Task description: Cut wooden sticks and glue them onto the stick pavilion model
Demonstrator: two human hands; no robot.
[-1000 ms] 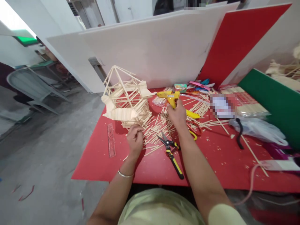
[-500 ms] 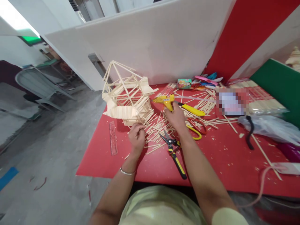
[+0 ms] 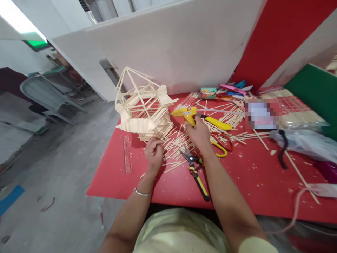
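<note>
In my right hand (image 3: 199, 131) is a yellow glue gun (image 3: 187, 112), held by its grip with the nozzle pointing left at the stick model. The model (image 3: 143, 110) is a pale wooden frame of thin sticks with ribbed, curved panels and a peaked top. Its right side is close to the nozzle; I cannot tell whether they touch. My left hand (image 3: 154, 151) is closed, fingers curled, at the model's front lower edge. Whatever it may pinch is too small to make out. Loose wooden sticks (image 3: 175, 149) lie scattered between my hands.
Black-and-yellow snips (image 3: 196, 175), a clear ruler (image 3: 127, 154), a yellow cutter knife (image 3: 218, 123) and red-and-yellow handles (image 3: 221, 149) lie on the red tabletop (image 3: 105, 175). Packed sticks (image 3: 300, 107) and a plastic bag (image 3: 310, 146) are at the right. A white panel (image 3: 171, 52) stands behind.
The view has shifted very slightly. My right hand and the glue gun are a touch further right in the picture; both hands keep the same hold.
</note>
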